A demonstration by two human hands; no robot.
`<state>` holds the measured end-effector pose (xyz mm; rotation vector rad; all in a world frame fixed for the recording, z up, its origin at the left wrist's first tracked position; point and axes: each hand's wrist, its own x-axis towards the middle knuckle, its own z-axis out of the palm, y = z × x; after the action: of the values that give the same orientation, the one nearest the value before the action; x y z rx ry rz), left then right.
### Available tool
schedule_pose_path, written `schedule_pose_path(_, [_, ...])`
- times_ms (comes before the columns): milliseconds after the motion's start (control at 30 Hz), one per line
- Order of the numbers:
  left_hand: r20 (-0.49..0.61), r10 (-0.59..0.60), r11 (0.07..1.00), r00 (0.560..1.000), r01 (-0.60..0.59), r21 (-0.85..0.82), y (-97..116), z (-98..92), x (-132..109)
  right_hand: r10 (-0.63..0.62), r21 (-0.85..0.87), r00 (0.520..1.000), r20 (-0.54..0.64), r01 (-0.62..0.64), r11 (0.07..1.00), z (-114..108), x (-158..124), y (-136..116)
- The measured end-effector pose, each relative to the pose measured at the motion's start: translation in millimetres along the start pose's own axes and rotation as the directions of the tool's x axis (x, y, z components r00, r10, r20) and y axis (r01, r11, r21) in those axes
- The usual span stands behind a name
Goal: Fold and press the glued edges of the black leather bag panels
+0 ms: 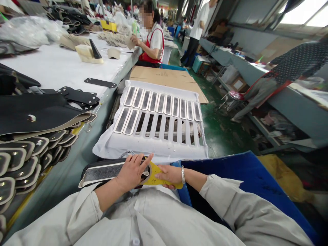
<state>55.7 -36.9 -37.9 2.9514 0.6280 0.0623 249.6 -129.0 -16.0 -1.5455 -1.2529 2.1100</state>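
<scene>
The left hand is lying flat on the near end of a long black panel with a grey strip running down its middle. Its fingers are stretching out toward two o'clock and pressing down on the panel rather than closing around it. The panel is resting across the person's lap at the bottom centre of the view, reaching out to nine o'clock from the hands.

The right hand, wearing a silver bracelet at the wrist, is clasping a flat yellow tool from three o'clock. The tool's tip is sliding under the left fingertips and touching the end of the panel.

At twelve o'clock from the hands a white slotted rack is lying flat. Grey strips are filling its whole far row and the two leftmost slots of its near row. A cardboard sheet is lying just beyond it.

A blue bin is standing at three o'clock, beside the right forearm. At nine o'clock, overlapping black pieces are sitting stacked on the workbench. At twelve o'clock, far off, a co-worker in a red apron is sitting at that same bench.
</scene>
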Motion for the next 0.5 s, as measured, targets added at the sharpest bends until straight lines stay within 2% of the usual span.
schedule_pose_path(300, [0.005, 0.055, 0.995, 0.998, -0.055, 0.085, -3.4, 0.6, -3.0, 0.001, 0.066, 0.999, 0.051, -0.004, 0.998, 1.0, 10.5, 7.2])
schedule_pose_path(500, [0.047, 0.132, 0.988, 0.99, -0.135, 0.078, -10.6, -0.7, -6.3, -0.019, 0.09, 1.0, 0.018, 0.017, 0.996, 7.4, 13.8, 13.8])
